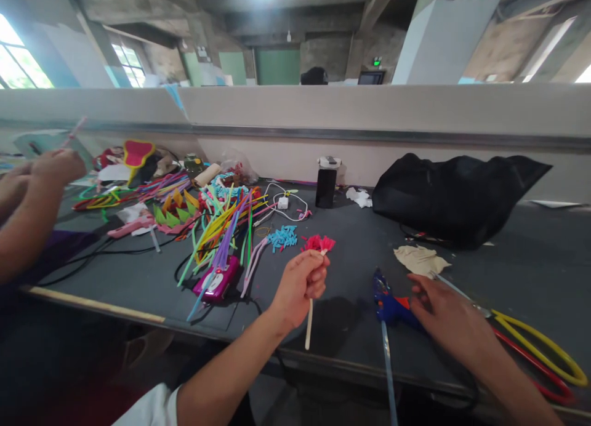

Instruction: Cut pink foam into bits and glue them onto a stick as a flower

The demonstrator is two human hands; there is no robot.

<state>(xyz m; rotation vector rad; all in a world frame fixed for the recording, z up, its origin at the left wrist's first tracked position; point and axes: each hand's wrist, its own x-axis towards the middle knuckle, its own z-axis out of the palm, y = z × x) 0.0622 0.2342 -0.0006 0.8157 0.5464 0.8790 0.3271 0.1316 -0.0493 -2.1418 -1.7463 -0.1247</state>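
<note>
My left hand (305,282) is closed in a pinch around a thin pale stem (309,327), whose lower end hangs below my fist. A whitish tip shows above my fingers. Just behind it is a cluster of small red-pink pieces (318,242); whether any are attached to the stem I cannot tell. My right hand (436,309) is at the handle of a blue hot glue gun (390,306), fingers loosely stretched and apart. A long clear glue stick (388,364) runs out of the gun toward the table's front edge.
Scissors with yellow and red handles (530,346) lie beside my right forearm. Beyond are a beige cloth scrap (420,260) and a black bag (443,195). Left are blue pieces (282,237), colourful pipe cleaners (226,220), a magenta box (217,281) and another person's hands (58,167).
</note>
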